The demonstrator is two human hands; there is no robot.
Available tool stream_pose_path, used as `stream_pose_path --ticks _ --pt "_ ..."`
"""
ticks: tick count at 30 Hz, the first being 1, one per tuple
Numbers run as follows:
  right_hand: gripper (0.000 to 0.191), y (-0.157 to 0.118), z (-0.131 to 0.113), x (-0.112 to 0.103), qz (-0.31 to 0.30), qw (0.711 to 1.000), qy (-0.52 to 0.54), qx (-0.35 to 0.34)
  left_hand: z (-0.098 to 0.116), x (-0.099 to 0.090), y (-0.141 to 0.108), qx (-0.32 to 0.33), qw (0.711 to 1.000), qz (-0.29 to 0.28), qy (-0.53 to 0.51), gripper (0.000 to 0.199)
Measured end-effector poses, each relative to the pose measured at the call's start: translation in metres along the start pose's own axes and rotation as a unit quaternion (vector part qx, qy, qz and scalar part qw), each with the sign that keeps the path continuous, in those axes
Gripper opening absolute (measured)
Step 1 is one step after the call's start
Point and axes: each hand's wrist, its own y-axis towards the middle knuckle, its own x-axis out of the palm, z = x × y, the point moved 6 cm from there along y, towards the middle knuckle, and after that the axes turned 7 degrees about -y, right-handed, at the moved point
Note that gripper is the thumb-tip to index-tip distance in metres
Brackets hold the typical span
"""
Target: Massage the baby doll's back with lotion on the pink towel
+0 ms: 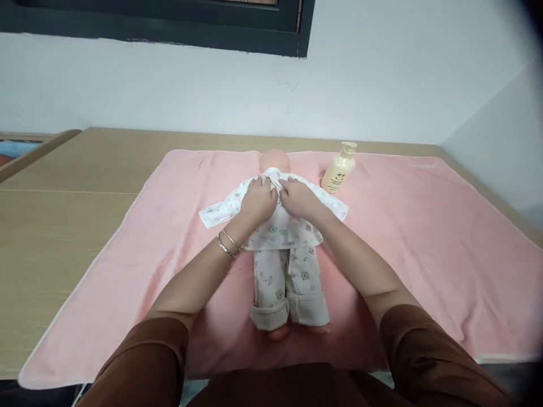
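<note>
A baby doll (pixel 275 160) lies on a pink blanket (pixel 169 237), its head away from me and its feet toward me. It wears a white printed long-sleeved top (pixel 282 226) with both sleeves spread sideways, and matching trousers (pixel 270 280) with rolled cuffs. My left hand (pixel 258 199) is closed, its fingers pinching the top near the neckline. Close beside it, my right hand (pixel 297 196) pinches the fabric on the other side of the neck opening. Most of the doll's chest is hidden under the top and my hands.
A cream pump bottle (pixel 338 168) stands on the blanket, right of the doll's head. The blanket covers much of a wooden table (pixel 63 226), which meets a white wall (pixel 190 90). A dark window frame (pixel 169 25) is above.
</note>
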Motion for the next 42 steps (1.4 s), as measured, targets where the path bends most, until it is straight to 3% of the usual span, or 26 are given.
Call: stream_pose_path --ticks 5,9,14,18,23,27,30,34,38,42 --pt "0.04 0.011 0.031 -0.009 -0.011 0.996 0.083 0.013 0.03 0.002 -0.022 0.057 0.997 -0.019 0.056 0.048" --pt "0.043 0.001 0.01 -0.007 -0.022 1.0 0.002 0.001 0.011 0.0 -0.008 0.01 0.999 -0.041 0.015 0.041" --pt "0.042 -0.011 -0.02 -0.003 -0.02 0.997 -0.076 -0.012 -0.021 -0.002 0.014 -0.009 0.998 -0.028 -0.059 0.037" --pt "0.041 -0.004 -0.007 -0.002 -0.026 0.999 -0.032 -0.001 -0.021 0.002 0.014 -0.002 0.998 -0.025 -0.049 0.045" --pt "0.057 0.009 0.012 0.01 -0.008 0.999 -0.045 0.024 -0.017 0.01 0.01 -0.006 0.999 -0.007 -0.036 0.058" --pt "0.056 0.011 0.014 0.014 -0.006 0.999 -0.049 0.017 -0.022 0.009 0.012 -0.001 0.999 0.001 -0.045 0.058" --pt "0.055 0.01 0.014 0.012 -0.018 0.999 -0.035 0.012 -0.027 0.003 0.014 0.01 0.996 -0.023 -0.089 0.055" --pt "0.055 0.001 0.001 0.006 -0.015 0.997 -0.072 0.013 -0.029 -0.005 0.017 0.02 0.992 -0.032 -0.116 0.044" --pt "0.05 -0.01 -0.016 -0.001 -0.023 0.996 -0.084 -0.009 -0.016 -0.004 0.009 0.001 1.0 -0.007 -0.028 0.039" --pt "0.044 0.0 0.004 -0.005 -0.046 0.999 0.002 -0.006 0.015 0.001 -0.012 0.004 0.998 0.024 0.061 0.041"
